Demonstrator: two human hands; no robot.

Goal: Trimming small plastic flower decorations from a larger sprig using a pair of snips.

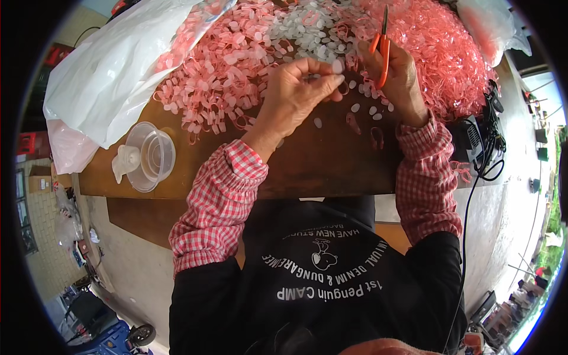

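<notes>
Observed at upper centre of the frame: left hand [290, 89], nearly closed, with thumb and forefinger brought together on a small pale oval piece [338, 65]. Unable to tell whether attached to a band below the fingertips. To the right of it: right hand [399, 74], curled around orange-handled scissors [383, 56], with blades pointing toward the top edge and apparently together. Unable to confirm which fingers sit in the loops.

Noted across the table [331, 171]: pink looped pieces [213, 89] at upper left of centre, a cluster of pale ovals [310, 29] at top centre, a glossy pink heap [441, 53] at upper right, loose pale ovals [355, 107] just below the hands. Also recorded at left: a clear round tub [155, 157] and a white plastic bag [118, 65].

Step in hand, by judgement: handling of a single piece in the left fingertips, with scissors in the right hand. Judged necessary for the next move: a steady pinch, with blades well clear of the left fingers.
</notes>
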